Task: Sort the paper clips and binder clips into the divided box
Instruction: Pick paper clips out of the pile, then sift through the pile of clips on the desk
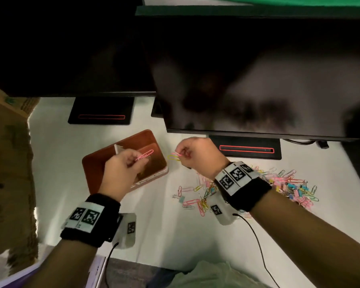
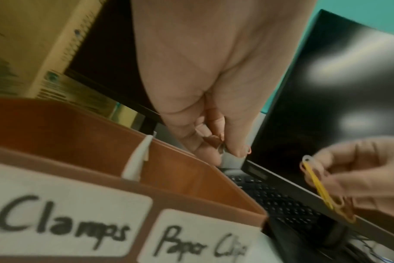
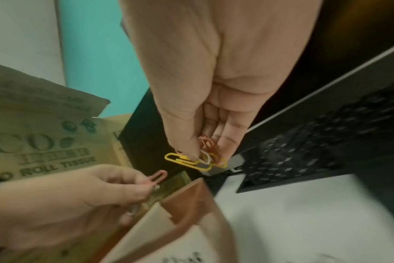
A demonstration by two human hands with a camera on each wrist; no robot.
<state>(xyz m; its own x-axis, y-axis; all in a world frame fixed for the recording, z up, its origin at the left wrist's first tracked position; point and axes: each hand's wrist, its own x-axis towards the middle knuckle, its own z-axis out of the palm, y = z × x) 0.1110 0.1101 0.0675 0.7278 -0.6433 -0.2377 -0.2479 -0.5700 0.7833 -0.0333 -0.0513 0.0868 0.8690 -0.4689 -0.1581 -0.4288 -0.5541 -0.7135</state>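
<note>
A brown divided box (image 1: 96, 163) lies on the white desk, with front labels "Clamps" (image 2: 63, 224) and "Paper Clips" (image 2: 200, 245). My left hand (image 1: 125, 165) hovers over the box's right compartment and pinches a pink paper clip (image 1: 144, 155). Just right of the box, my right hand (image 1: 195, 154) pinches a small bunch of clips, a yellow paper clip (image 3: 180, 159) sticking out with white and pink ones behind it. A loose pile of coloured paper clips and binder clips (image 1: 287, 188) lies on the desk under my right wrist.
Two dark monitors (image 1: 258, 80) overhang the back of the desk on black stands (image 1: 101, 113). A cardboard carton (image 1: 8, 152) stands to the left. A black keyboard (image 3: 315, 142) lies behind the box. Wrist-camera cables (image 1: 258, 242) trail over the desk's front.
</note>
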